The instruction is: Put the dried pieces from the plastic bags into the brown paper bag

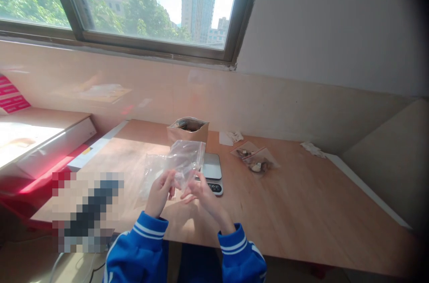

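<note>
Between my hands a clear zip bag (187,158) is held up above the table, its zip edge toward the right. My left hand (161,191) pinches the bag's near left side with closed fingers. At the near right corner, my right hand (203,191) has thumb and forefinger on the plastic, the other fingers spread. More clear plastic (150,176) lies on the table behind my left hand. A small white digital scale (212,167) sits just beyond my right hand, partly covered by the bag. Behind it stands an open brown paper bag (187,133) with dark contents.
Two clear zip bags (259,164) with small dark items and white tags lie right of the scale. White paper scraps (231,137) and a crumpled white piece (313,149) are near the wall. A blurred-out dark object (94,207) is at the left edge.
</note>
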{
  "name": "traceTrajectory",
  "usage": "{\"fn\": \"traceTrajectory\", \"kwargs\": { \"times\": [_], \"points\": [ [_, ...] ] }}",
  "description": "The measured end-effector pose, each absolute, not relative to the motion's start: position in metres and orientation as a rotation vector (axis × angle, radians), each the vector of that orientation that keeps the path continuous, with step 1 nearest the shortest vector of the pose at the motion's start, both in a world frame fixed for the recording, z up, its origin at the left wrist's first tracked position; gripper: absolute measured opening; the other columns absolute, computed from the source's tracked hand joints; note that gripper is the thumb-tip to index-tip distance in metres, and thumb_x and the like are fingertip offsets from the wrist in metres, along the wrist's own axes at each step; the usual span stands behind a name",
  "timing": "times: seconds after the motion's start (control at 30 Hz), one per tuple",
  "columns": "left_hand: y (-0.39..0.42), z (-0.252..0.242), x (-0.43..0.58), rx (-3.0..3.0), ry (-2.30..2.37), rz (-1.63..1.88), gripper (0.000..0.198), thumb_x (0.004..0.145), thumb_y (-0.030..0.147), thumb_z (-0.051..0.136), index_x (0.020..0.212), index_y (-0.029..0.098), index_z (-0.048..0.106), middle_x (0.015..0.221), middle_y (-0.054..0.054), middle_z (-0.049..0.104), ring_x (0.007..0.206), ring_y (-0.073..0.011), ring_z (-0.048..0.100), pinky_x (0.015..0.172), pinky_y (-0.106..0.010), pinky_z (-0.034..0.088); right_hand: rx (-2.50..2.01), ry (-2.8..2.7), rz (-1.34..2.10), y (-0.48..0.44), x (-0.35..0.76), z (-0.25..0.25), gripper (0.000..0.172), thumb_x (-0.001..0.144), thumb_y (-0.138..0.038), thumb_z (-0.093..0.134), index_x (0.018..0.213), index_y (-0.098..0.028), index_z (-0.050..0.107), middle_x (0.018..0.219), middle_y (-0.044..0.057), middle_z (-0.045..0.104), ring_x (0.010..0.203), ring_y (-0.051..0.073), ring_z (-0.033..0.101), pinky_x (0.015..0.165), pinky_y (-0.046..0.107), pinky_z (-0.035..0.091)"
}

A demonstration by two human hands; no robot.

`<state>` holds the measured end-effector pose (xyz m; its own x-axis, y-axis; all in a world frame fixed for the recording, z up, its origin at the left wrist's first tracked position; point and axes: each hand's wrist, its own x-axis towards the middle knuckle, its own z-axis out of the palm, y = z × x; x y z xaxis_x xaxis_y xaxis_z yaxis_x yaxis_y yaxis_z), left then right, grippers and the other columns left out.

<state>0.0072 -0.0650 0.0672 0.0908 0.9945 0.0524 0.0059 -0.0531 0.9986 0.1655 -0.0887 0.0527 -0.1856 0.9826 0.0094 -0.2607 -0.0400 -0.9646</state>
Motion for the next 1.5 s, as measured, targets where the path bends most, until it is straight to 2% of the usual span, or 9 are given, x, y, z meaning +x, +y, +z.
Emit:
{"fn": "traceTrajectory", "kwargs": {
  "times": [0.17,0.5,0.63,0.73,0.83,1.0,1.13,1.3,1.5],
  "points": [
    [-0.066,0.067,-0.008,1.328,1.288,1.205,0.037,0.076,0.053,0.057,0.075,0.017,0.063,0.038,0.007,0.036,0.037,-0.0075,0.036,0.041,-0.018,0.029,-0.895,-1.19,1.456,-0.096,0.162,0.05,0.04,0.078,-0.051,0.061,0.098,-0.02,0.048,0.057,-0.004,0.058,0.051,0.013,0.056,0.056,0.026,0.045],
    [-0.062,0.097,-0.042,1.413,1.356,1.19,0.044,0.076,0.052,0.057,0.104,0.018,0.061,0.032,0.008,0.038,0.029,-0.0079,0.032,0.033,-0.017,0.022,-1.015,-1.28,1.336,-0.087,0.178,0.03,0.04,0.081,-0.051,0.055,0.106,-0.02,0.05,0.057,-0.005,0.053,0.053,0.014,0.053,0.051,0.025,0.041],
    [-0.051,0.087,-0.062,1.444,1.47,1.161,0.047,0.077,0.054,0.053,0.108,0.018,0.06,0.038,0.006,0.048,0.032,-0.0101,0.039,0.037,-0.018,0.028,-1.359,-1.264,0.687,-0.072,0.233,0.003,0.029,0.086,-0.044,0.046,0.097,-0.019,0.057,0.082,0.006,0.06,0.078,0.02,0.057,0.072,0.035,0.047],
    [-0.043,0.07,-0.071,1.63,1.741,0.945,0.038,0.077,0.051,0.054,0.102,0.023,0.062,0.043,0.004,0.054,0.038,-0.0129,0.047,0.046,-0.02,0.034,-1.648,-1.204,0.044,-0.059,0.289,-0.017,0.026,0.085,-0.035,0.044,0.098,-0.017,0.058,0.102,0.015,0.057,0.103,0.027,0.051,0.091,0.046,0.039],
    [-0.039,0.053,-0.071,1.837,2.035,0.816,0.028,0.078,0.045,0.055,0.096,0.026,0.064,0.059,0.0,0.063,0.053,-0.017,0.055,0.053,-0.023,0.035,-1.864,-1.134,-0.275,-0.051,0.333,-0.038,0.035,0.081,-0.028,0.046,0.11,-0.01,0.055,0.12,0.022,0.046,0.117,0.032,0.042,0.095,0.05,0.034],
    [-0.031,0.028,-0.07,2.106,2.007,1.165,0.028,0.078,0.041,0.054,0.094,0.021,0.067,0.092,-0.011,0.063,0.087,-0.0277,0.056,0.077,-0.034,0.041,-2.066,-1.157,-0.349,-0.05,0.357,-0.069,0.034,0.081,-0.029,0.045,0.106,-0.011,0.059,0.115,0.02,0.049,0.107,0.033,0.046,0.087,0.046,0.038],
    [-0.022,0.018,-0.073,2.035,1.772,1.238,0.032,0.078,0.042,0.055,0.101,0.022,0.065,0.105,-0.011,0.061,0.098,-0.0276,0.055,0.089,-0.039,0.041,-2.084,-1.164,-0.34,-0.05,0.358,-0.074,0.031,0.081,-0.029,0.045,0.099,-0.01,0.062,0.107,0.019,0.052,0.102,0.032,0.049,0.085,0.044,0.039],
    [-0.025,0.038,-0.07,1.868,1.641,1.197,0.04,0.079,0.044,0.053,0.109,0.019,0.061,0.106,-0.009,0.06,0.087,-0.0215,0.059,0.08,-0.034,0.048,-2.111,-1.138,-0.37,-0.048,0.357,-0.071,0.044,0.081,-0.022,0.043,0.122,-0.008,0.051,0.129,0.021,0.043,0.114,0.031,0.045,0.091,0.042,0.036],
    [-0.027,0.068,-0.056,1.687,1.413,1.265,0.04,0.078,0.045,0.056,0.11,0.02,0.059,0.11,-0.007,0.061,0.084,-0.0176,0.059,0.076,-0.03,0.049,-2.292,-1.143,-0.321,-0.05,0.351,-0.068,0.043,0.085,-0.021,0.038,0.126,-0.013,0.049,0.136,0.017,0.04,0.116,0.03,0.045,0.09,0.039,0.036]
  ]
}}
